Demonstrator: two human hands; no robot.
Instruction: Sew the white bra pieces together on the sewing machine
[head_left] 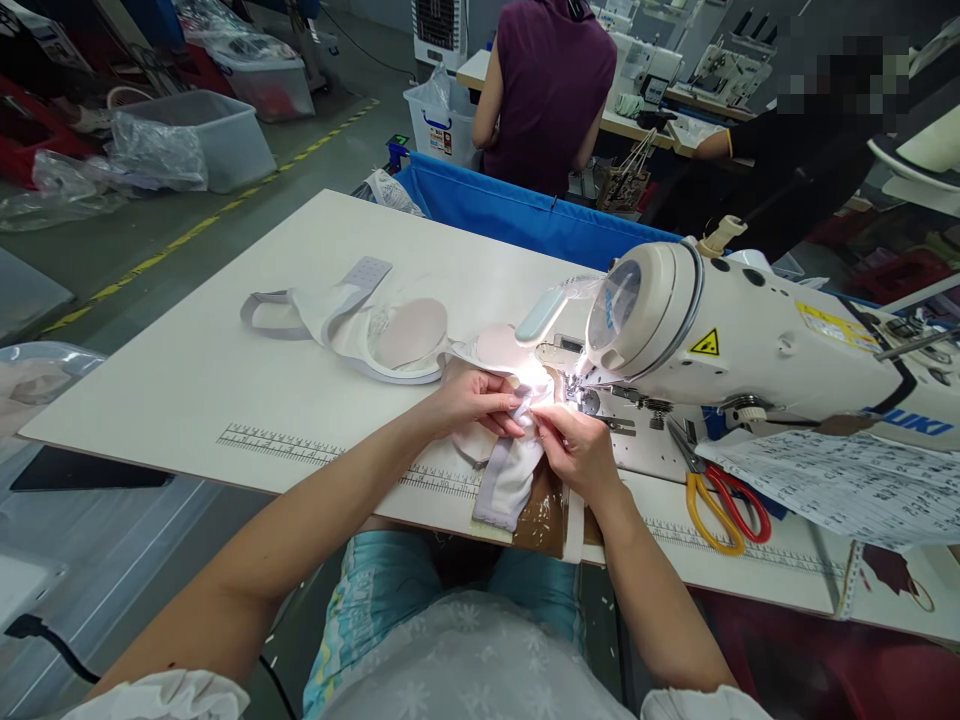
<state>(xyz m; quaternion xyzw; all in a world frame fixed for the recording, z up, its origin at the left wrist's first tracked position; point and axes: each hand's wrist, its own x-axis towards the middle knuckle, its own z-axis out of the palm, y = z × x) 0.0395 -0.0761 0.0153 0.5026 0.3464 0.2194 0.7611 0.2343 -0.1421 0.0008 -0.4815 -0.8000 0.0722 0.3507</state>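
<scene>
A pale bra (409,335) lies stretched over the white table, its cups and one wing to the left of the sewing machine (675,310). My left hand (484,400) pinches the bra's fabric just left of the needle area. Close beside it, my right hand (574,445) has its fingers closed on the same bra, in front of the lit needle. The bra's other wing hangs down between my hands toward the table's front edge. My fingers partly cover the fabric they hold.
Scissors (720,500) with yellow and red handles lie right of the machine, by a printed sheet (840,480). A ruler strip (285,445) runs along the table (172,370). Behind it hangs a blue cloth bin (510,205). Two people sit beyond; plastic tubs (217,140) stand left.
</scene>
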